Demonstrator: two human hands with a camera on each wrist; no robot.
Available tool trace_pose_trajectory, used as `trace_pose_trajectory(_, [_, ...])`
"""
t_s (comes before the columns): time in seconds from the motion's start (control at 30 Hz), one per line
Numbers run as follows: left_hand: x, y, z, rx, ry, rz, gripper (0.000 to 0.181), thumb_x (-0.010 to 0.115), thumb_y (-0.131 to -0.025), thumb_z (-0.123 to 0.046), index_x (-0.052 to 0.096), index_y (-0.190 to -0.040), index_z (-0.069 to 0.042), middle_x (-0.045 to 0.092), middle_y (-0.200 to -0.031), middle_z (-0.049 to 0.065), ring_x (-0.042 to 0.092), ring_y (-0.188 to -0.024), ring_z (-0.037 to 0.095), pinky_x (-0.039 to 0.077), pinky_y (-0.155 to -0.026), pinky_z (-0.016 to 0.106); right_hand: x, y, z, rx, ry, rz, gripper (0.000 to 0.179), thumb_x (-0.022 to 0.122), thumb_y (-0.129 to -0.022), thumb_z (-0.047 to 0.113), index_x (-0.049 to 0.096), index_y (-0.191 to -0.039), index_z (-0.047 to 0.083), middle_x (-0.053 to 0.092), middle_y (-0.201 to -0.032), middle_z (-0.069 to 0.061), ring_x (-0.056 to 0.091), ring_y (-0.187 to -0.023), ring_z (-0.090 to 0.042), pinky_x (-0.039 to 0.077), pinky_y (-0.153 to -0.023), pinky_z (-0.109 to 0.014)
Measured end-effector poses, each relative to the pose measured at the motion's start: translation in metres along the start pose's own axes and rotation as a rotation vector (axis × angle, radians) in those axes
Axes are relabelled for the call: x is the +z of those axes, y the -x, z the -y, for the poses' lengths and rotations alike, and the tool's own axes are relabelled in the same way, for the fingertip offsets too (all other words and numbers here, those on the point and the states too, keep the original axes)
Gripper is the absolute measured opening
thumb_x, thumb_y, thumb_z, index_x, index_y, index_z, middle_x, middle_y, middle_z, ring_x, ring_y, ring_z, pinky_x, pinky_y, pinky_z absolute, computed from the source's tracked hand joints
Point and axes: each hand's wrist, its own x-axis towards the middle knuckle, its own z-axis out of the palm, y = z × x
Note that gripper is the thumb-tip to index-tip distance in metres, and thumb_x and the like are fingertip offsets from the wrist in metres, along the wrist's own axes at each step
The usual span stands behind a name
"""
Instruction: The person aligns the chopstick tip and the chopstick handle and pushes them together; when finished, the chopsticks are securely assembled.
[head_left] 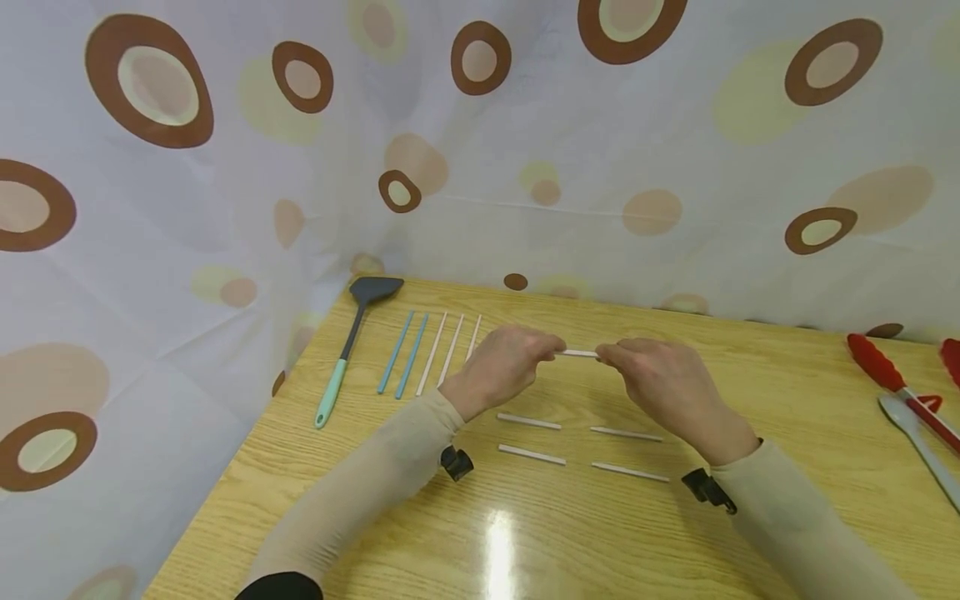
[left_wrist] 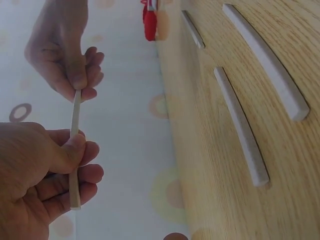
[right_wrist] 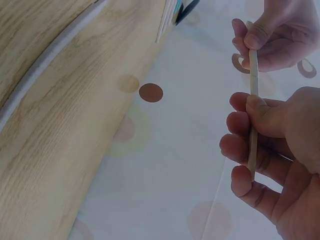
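Above the wooden table, both hands hold one thin white stick (head_left: pixel 580 353) between them. My left hand (head_left: pixel 510 362) pinches its left part, thumb against curled fingers. On the other part, my right hand (head_left: pixel 663 387) grips in the same way, and a short middle stretch shows between the hands. The right wrist view shows the stick (right_wrist: pixel 254 75) straight, with a faint mark across it. Below the hands lie several short white stick pieces, two on the left, such as this piece (head_left: pixel 532 454), and two on the right, such as this piece (head_left: pixel 630 472).
To the left lie two blue sticks (head_left: pixel 411 357) and three long pale sticks (head_left: pixel 431 354), partly behind the left arm. A turner with a mint handle (head_left: pixel 331 394) lies beyond them. Red-tipped tongs (head_left: pixel 876 362) and a pale spoon (head_left: pixel 900 413) lie at the right. A patterned curtain (head_left: pixel 555 125) hangs behind.
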Motion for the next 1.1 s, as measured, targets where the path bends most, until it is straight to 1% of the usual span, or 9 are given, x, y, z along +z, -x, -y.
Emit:
trace_pose_trajectory(0.23, [0.003,0.000,-0.001,-0.004,0.015,0.012,0.039,0.059,-0.085,0.019,0.071,-0.114,-0.005,0.072,-0.108,0.004,0.070,-0.087,0.012,0.053,-0.074,0.017,0.001,0.001,-0.001,-0.004,0.015,-0.004,0.023,0.080,-0.076,-0.005,0.072,-0.094,0.008,0.067,-0.072,-0.004,0.054,-0.047,-0.019,0.039,-0.037,-0.030])
trace_pose_trajectory(0.57, [0.005,0.002,0.000,0.006,0.014,-0.003,0.040,0.059,-0.085,0.020,0.071,-0.113,-0.006,0.073,-0.106,0.004,0.070,-0.085,0.013,0.054,-0.071,0.019,0.004,0.001,0.000,-0.008,-0.009,0.012,0.030,0.078,-0.073,-0.013,0.070,-0.095,0.007,0.067,-0.074,-0.004,0.057,-0.051,-0.019,0.038,-0.037,-0.029])
trace_pose_trajectory(0.67, [0.007,0.002,0.001,0.011,0.020,-0.008,0.039,0.059,-0.085,0.020,0.071,-0.112,-0.005,0.073,-0.105,0.005,0.070,-0.085,0.013,0.054,-0.072,0.019,0.005,0.002,0.000,-0.008,-0.015,0.020,0.031,0.077,-0.073,-0.015,0.070,-0.094,0.007,0.066,-0.073,-0.004,0.056,-0.050,-0.018,0.038,-0.037,-0.029])
trace_pose_trajectory(0.77, [0.008,0.002,0.002,0.014,0.014,-0.004,0.037,0.060,-0.087,0.018,0.072,-0.112,-0.006,0.073,-0.104,0.004,0.070,-0.085,0.012,0.053,-0.072,0.019,0.006,0.003,0.000,-0.011,-0.022,0.021,0.030,0.078,-0.073,-0.013,0.071,-0.094,0.008,0.065,-0.072,-0.002,0.053,-0.047,-0.017,0.036,-0.037,-0.028])
trace_pose_trajectory(0.87, [0.006,0.003,0.001,-0.008,-0.004,0.041,0.033,0.062,-0.089,0.013,0.072,-0.113,-0.007,0.073,-0.103,0.003,0.070,-0.085,0.011,0.053,-0.074,0.018,0.005,0.003,0.000,-0.015,-0.030,0.043,0.029,0.079,-0.075,-0.010,0.072,-0.096,0.008,0.065,-0.072,-0.001,0.051,-0.046,-0.016,0.036,-0.037,-0.027])
trace_pose_trajectory(0.93, [0.005,0.003,-0.002,-0.040,-0.022,0.091,0.031,0.064,-0.091,0.010,0.071,-0.114,-0.009,0.073,-0.103,0.002,0.069,-0.087,0.009,0.052,-0.075,0.017,0.004,0.003,0.000,-0.010,-0.027,0.073,0.030,0.079,-0.075,-0.011,0.073,-0.097,0.008,0.065,-0.073,-0.001,0.051,-0.047,-0.015,0.036,-0.038,-0.026])
trace_pose_trajectory(1.0, [0.004,0.002,-0.006,-0.075,-0.049,0.141,0.025,0.065,-0.093,0.003,0.070,-0.114,-0.010,0.072,-0.102,0.000,0.068,-0.088,0.009,0.052,-0.074,0.017,0.003,0.004,0.000,-0.003,-0.014,0.106,0.032,0.077,-0.076,-0.013,0.074,-0.099,0.010,0.067,-0.076,-0.001,0.053,-0.049,-0.015,0.036,-0.039,-0.026])
trace_pose_trajectory(1.03, [0.003,0.002,-0.009,-0.086,-0.067,0.156,0.021,0.066,-0.094,-0.001,0.070,-0.113,-0.011,0.071,-0.102,0.000,0.067,-0.088,0.009,0.052,-0.074,0.017,0.003,0.003,0.000,0.000,-0.007,0.122,0.034,0.076,-0.076,-0.014,0.075,-0.099,0.010,0.067,-0.077,-0.001,0.053,-0.050,-0.015,0.036,-0.039,-0.026])
trace_pose_trajectory(1.1, [0.004,0.000,-0.014,-0.090,-0.113,0.168,0.014,0.065,-0.097,-0.010,0.071,-0.109,-0.012,0.070,-0.099,-0.002,0.066,-0.086,0.008,0.051,-0.072,0.016,0.003,0.003,0.000,0.001,0.009,0.143,0.036,0.074,-0.076,-0.015,0.075,-0.099,0.012,0.067,-0.079,-0.001,0.054,-0.052,-0.015,0.036,-0.039,-0.026])
